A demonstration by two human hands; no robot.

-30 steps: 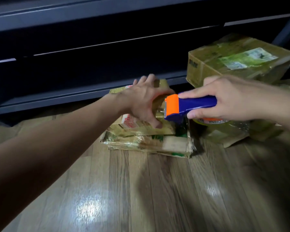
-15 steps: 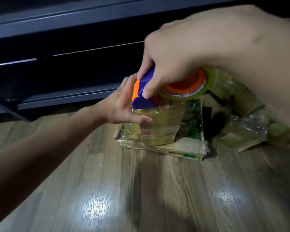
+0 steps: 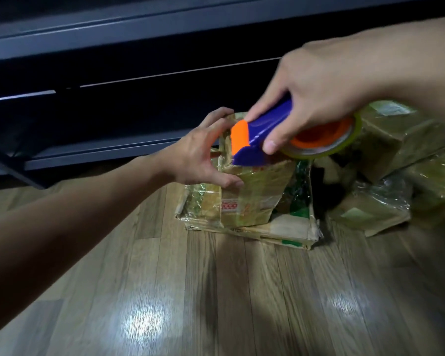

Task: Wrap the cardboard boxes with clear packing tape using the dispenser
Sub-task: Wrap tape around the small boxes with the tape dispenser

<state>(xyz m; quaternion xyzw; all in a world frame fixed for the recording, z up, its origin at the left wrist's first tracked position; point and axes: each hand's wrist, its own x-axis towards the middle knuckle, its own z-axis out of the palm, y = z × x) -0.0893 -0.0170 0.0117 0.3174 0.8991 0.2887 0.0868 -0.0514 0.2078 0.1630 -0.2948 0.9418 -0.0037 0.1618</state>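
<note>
- The tape dispenser (image 3: 265,129) is smooth, hard plastic with a glossy sheen on its body.
- The tape roll (image 3: 326,150) is clear, shiny film on a smooth plastic core.
- The upright cardboard box (image 3: 252,196) is worn card under glossy, wrinkled tape.
- The flat cardboard box (image 3: 288,231) beneath has the same slick taped skin, with rough, torn corners.
- The boxes at right (image 3: 385,201) are card under crinkled clear film.
- The floor (image 3: 216,291) is wood-grain plank, polished and reflective.
- The shelf frame (image 3: 113,34) looks like dark, matt metal.
</note>
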